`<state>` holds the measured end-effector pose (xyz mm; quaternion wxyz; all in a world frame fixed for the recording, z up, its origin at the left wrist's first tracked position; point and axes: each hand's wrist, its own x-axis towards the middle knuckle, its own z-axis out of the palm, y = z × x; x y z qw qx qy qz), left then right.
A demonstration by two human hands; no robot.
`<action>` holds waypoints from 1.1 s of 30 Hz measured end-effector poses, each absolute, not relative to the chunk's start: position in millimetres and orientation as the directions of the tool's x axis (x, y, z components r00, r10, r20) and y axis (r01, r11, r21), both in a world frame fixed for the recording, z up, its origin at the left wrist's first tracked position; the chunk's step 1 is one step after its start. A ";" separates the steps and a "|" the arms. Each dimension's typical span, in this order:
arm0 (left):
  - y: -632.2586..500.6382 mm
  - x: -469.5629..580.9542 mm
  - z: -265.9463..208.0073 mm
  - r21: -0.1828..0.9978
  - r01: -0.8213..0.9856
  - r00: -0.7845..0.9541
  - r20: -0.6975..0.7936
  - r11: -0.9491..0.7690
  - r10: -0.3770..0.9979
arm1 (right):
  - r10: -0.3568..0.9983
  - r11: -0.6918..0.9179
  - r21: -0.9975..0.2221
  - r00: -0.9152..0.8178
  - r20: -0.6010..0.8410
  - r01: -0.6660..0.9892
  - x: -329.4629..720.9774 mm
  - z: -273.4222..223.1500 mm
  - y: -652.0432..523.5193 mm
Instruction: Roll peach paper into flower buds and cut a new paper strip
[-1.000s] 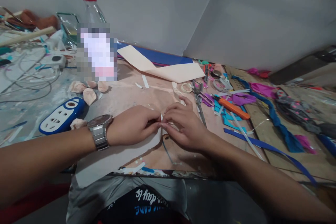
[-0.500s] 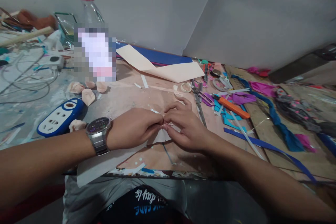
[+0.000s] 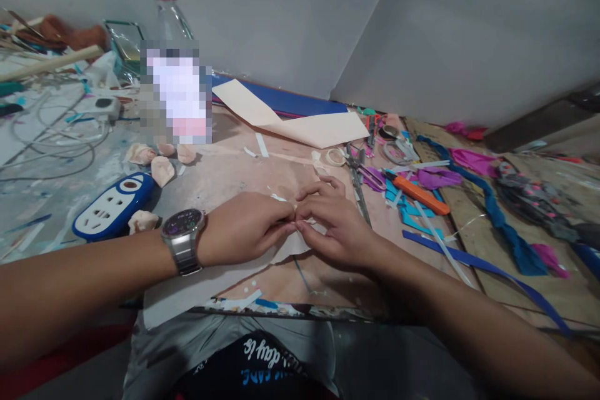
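My left hand (image 3: 246,228), with a watch (image 3: 182,234) on its wrist, is closed in a pinch at the middle of the table. The fingers of my right hand (image 3: 335,225) are bent and meet its fingertips. Between them they grip a pale, thin strip (image 3: 175,297) that looks like paper or cloth. It runs under my left hand and hangs over the table's front edge. The part inside the fingers is mostly hidden. Left of my hands lie several small pale crumpled pieces (image 3: 162,171), one of them (image 3: 143,221) beside the watch.
A blue and white power socket (image 3: 115,206) lies left, with a red-capped bottle (image 3: 175,25) behind. A folded cream strip (image 3: 323,129) lies at the back. Scissors (image 3: 363,169), an orange cutter (image 3: 417,192), tape rolls (image 3: 335,157) and coloured scraps (image 3: 438,176) are at right.
The view has shifted slightly, so the table's things appear a little further right. Both hands stay together on the pale strip, with hardly any change in their fingers.
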<state>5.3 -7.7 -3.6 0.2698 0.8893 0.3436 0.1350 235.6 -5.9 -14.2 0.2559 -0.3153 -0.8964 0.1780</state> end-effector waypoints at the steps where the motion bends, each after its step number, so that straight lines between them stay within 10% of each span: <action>1: -8.0 4.9 -1.6 0.624 0.515 0.727 0.045 -0.588 0.685 | 0.657 0.738 -0.482 -0.666 0.353 0.472 235.8 -14.9 -5.8; 33: 1.2 0.0 4.8 0.833 0.413 0.730 -0.062 -0.368 0.680 | 0.620 0.773 -0.460 -0.676 0.399 0.437 236.3 -14.0 -6.0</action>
